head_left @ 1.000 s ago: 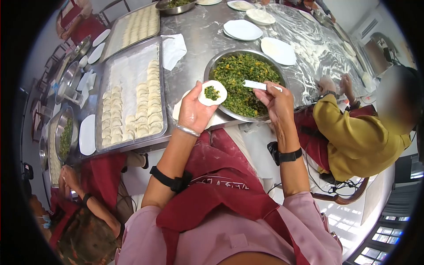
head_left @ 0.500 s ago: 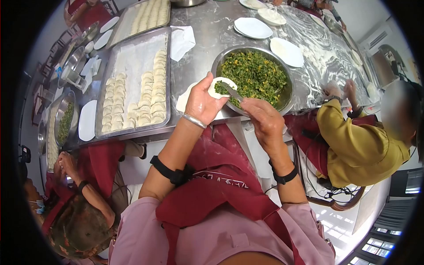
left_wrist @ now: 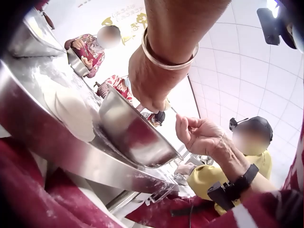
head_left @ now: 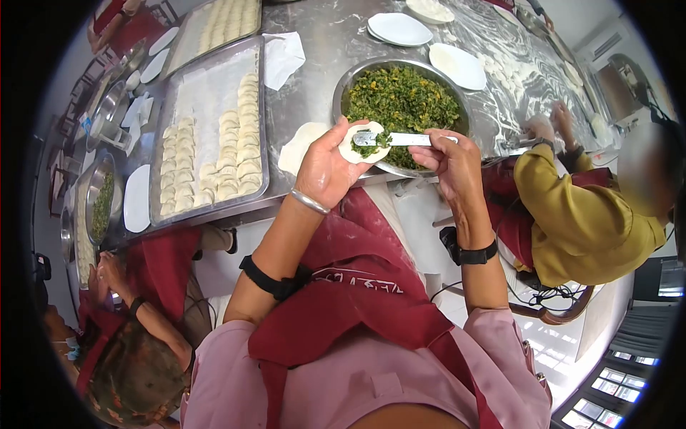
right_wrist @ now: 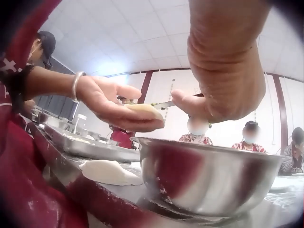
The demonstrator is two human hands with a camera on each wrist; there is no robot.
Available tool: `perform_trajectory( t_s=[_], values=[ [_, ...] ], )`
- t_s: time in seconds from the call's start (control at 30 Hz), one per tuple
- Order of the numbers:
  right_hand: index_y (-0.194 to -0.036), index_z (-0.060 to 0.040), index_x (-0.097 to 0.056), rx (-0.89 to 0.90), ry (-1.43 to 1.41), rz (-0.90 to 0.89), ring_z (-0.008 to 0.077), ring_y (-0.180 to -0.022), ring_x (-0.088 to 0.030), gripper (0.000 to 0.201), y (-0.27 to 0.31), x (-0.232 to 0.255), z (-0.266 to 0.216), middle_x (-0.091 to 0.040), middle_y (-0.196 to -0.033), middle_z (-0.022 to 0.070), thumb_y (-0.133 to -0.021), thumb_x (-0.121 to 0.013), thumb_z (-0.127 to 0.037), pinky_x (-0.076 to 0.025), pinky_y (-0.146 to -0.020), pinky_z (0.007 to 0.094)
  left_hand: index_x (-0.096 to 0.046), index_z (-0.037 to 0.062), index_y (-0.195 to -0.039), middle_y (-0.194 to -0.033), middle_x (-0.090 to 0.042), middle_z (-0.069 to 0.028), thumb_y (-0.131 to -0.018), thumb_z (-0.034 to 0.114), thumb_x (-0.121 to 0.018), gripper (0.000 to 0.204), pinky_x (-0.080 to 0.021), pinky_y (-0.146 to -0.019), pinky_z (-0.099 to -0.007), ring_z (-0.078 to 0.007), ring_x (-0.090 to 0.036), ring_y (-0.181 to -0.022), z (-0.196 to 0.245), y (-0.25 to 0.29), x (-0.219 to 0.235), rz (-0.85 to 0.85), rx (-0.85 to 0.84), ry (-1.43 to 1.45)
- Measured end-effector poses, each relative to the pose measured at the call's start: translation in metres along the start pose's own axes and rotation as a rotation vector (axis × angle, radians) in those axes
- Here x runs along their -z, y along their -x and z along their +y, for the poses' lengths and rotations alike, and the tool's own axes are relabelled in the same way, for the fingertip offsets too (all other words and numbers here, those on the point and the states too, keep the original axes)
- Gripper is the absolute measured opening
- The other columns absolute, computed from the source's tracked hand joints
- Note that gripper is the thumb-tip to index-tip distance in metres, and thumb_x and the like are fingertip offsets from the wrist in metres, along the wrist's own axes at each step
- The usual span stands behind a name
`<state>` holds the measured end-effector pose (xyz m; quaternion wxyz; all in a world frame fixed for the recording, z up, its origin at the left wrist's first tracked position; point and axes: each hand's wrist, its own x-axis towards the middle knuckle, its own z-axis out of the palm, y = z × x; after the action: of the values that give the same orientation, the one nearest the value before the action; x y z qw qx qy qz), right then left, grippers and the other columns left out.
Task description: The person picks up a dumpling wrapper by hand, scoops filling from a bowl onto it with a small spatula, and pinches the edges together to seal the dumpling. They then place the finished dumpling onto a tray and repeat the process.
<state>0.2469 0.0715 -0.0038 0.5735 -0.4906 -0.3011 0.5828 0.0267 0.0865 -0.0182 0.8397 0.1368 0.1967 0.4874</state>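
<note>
A thin round wrapper [head_left: 362, 143] lay cupped in the left hand [head_left: 330, 168], held over the near rim of the steel bowl [head_left: 457, 104] at the table [head_left: 314, 79] edge, with a dab of green filling [head_left: 371, 142] on its middle. The dough looked soft, light and easily torn, likely a little tacky under its flour, so it was best carried flat on curled fingers and taken up by its rim, not its loaded centre. The left hand's fingers curved under and around it, cradling rather than squeezing. The right hand [head_left: 450, 161] pinched the handle of a flat spatula [head_left: 396, 139] between thumb and fingers, its blade lying across the wrapper and pressing the filling down. The bowl was heaped with chopped greens [head_left: 404, 96]. A spare stack of wrappers [head_left: 300, 146] sat on the table just beside the left hand, and a tray [head_left: 207, 93] of finished dumplings [head_left: 239, 154] stood further left. White plates [head_left: 400, 28] lay beyond the bowl. A person in a yellow top [head_left: 579, 214] worked at the right. Half a second earlier the spatula pointed down and toward the wearer, its tip on the wrapper; it had since swung level, and the right hand had moved up beside the bowl.
</note>
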Motion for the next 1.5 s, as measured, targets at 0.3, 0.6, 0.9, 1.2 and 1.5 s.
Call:
perform_trajectory(
  t_s=[0.3, 0.6, 0.9, 1.2, 1.5],
  values=[
    [-0.107, 0.0142, -0.056, 0.108, 0.029, -0.153, 0.0321, -0.08, -0.073, 0.022, 0.004, 0.012, -0.017, -0.066, -0.091, 0.0222, -0.095, -0.056, -0.004, -0.063, -0.07, 0.0321, -0.044, -0.0104, -0.13, -0.131, -0.053, -0.022, -0.105, 0.031, -0.041, 0.048, -0.039, -0.112, -0.0462, -0.0315, -0.051, -0.126, 0.002, -0.002, 0.004, 0.003, 0.037, -0.011],
    [-0.108, 0.0124, -0.056, 0.078, 0.152, -0.116, 0.0302, -0.079, -0.073, 0.02, 0.002, 0.011, -0.017, -0.067, -0.09, 0.0216, -0.096, -0.055, -0.004, -0.063, -0.07, 0.0297, -0.045, -0.0099, -0.13, -0.133, -0.052, -0.022, -0.106, 0.028, -0.04, 0.045, -0.039, -0.112, -0.0452, -0.0308, -0.05, -0.126, -0.003, 0.008, -0.009, -0.026, 0.069, -0.092],
    [-0.105, 0.0114, -0.06, 0.212, 0.197, 0.021, 0.0271, -0.077, -0.073, 0.02, 0.01, 0.024, -0.027, -0.067, -0.09, 0.0202, -0.094, -0.058, -0.006, -0.061, -0.067, 0.0281, -0.043, -0.0141, -0.13, -0.135, -0.049, -0.0245, -0.104, 0.026, -0.044, 0.047, -0.037, -0.113, -0.0463, -0.0336, -0.048, -0.128, -0.002, 0.007, 0.004, 0.009, 0.01, -0.074],
    [-0.103, -0.0079, -0.068, 0.794, 1.347, -0.15, 0.0284, -0.087, -0.067, 0.02, 0.025, 0.008, 0.04, -0.069, -0.101, 0.0121, -0.084, -0.069, -0.009, -0.052, -0.072, 0.037, -0.044, -0.0133, -0.13, -0.132, -0.053, -0.0232, -0.105, 0.025, -0.045, 0.046, -0.04, -0.11, -0.0461, -0.0328, -0.051, -0.126, 0.001, 0.016, 0.0, 0.03, -0.009, -0.099],
    [-0.107, -0.0071, -0.069, 1.054, 1.02, -0.294, 0.037, -0.123, -0.055, 0.038, 0.055, -0.033, 0.008, -0.064, -0.124, 0.0132, -0.07, -0.078, -0.003, -0.048, -0.097, 0.0447, -0.052, -0.0073, -0.126, -0.124, -0.059, -0.0163, -0.105, 0.024, -0.043, 0.039, -0.047, -0.103, -0.0421, -0.0251, -0.059, -0.114, 0.007, 0.036, -0.017, -0.042, 0.035, -0.106]
  ],
)
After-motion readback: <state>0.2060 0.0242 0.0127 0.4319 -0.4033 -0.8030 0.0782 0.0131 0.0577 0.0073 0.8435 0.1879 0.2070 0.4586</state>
